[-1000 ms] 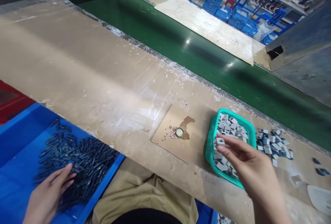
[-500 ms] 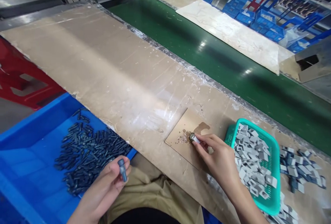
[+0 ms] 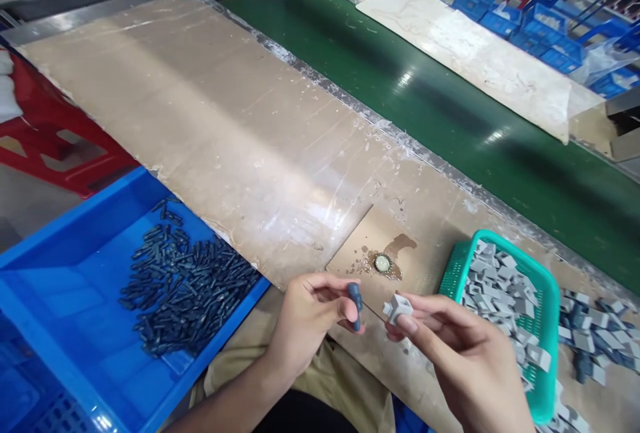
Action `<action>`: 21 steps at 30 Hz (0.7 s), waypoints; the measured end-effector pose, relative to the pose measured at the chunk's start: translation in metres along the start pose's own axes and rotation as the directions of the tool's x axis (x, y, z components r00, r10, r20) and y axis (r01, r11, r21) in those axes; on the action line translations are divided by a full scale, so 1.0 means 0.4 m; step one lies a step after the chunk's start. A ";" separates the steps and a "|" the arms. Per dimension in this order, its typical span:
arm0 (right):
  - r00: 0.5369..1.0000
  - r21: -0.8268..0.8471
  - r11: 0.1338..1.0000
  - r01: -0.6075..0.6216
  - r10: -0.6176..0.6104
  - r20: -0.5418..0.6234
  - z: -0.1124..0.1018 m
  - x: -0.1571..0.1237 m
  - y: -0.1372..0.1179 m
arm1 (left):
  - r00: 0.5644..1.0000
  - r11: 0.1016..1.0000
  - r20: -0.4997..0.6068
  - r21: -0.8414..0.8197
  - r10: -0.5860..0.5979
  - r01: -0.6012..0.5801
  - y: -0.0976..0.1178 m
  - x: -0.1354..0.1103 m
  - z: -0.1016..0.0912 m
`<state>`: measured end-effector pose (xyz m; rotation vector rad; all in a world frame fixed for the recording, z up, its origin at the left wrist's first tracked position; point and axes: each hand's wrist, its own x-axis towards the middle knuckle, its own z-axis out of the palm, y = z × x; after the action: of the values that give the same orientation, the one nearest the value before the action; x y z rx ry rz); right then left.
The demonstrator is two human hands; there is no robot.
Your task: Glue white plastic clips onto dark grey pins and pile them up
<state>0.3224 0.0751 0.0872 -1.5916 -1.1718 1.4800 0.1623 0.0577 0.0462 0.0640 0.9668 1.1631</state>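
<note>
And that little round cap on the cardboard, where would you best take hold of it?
Probably pinch the cap by opposite sides of its rim, coming straight down from above. It is low and round with no handle, and it sits flat on the cardboard, so only its edge offers a hold. The wet patch beside it suggests keeping it level.
</note>
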 end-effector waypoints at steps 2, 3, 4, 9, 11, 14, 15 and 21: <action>1.000 -0.009 1.000 0.002 -0.002 0.002 0.013 -0.015 -0.008 | 1.000 0.999 0.016 0.035 0.011 -0.011 -0.001 0.002 0.018; 1.000 -0.013 1.000 -0.006 0.006 -0.016 0.019 -0.020 -0.012 | 1.000 0.998 0.021 0.066 0.022 -0.023 -0.001 0.001 0.023; 0.999 -0.013 1.000 -0.021 0.021 -0.050 0.024 -0.025 -0.015 | 0.999 0.995 0.031 0.096 0.036 -0.039 -0.001 -0.001 0.026; 0.997 -0.050 0.997 -0.064 0.061 -0.054 0.025 -0.024 -0.019 | 0.978 0.968 0.168 0.196 0.127 -0.159 -0.003 -0.017 0.026; 0.998 -0.075 0.997 -0.037 0.041 0.049 0.018 -0.015 -0.012 | 0.968 0.949 0.178 0.229 0.176 -0.215 -0.007 -0.018 0.028; 0.987 -0.105 0.994 0.013 0.004 0.158 0.013 -0.004 0.004 | 0.965 0.918 0.153 0.309 0.211 -0.250 -0.017 -0.011 0.030; 0.990 -0.113 0.993 0.015 0.001 0.143 0.010 -0.002 0.010 | 0.962 0.901 0.162 0.345 0.220 -0.264 -0.019 -0.008 0.027; 0.736 -0.453 0.890 0.047 -0.338 -0.587 -0.155 0.009 0.053 | 0.788 0.568 -0.005 0.696 0.615 -0.439 0.030 -0.020 -0.109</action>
<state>0.3870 0.0767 0.0752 -1.9600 -1.2072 0.4419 0.1238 0.0385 0.0306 0.8784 1.6415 1.3299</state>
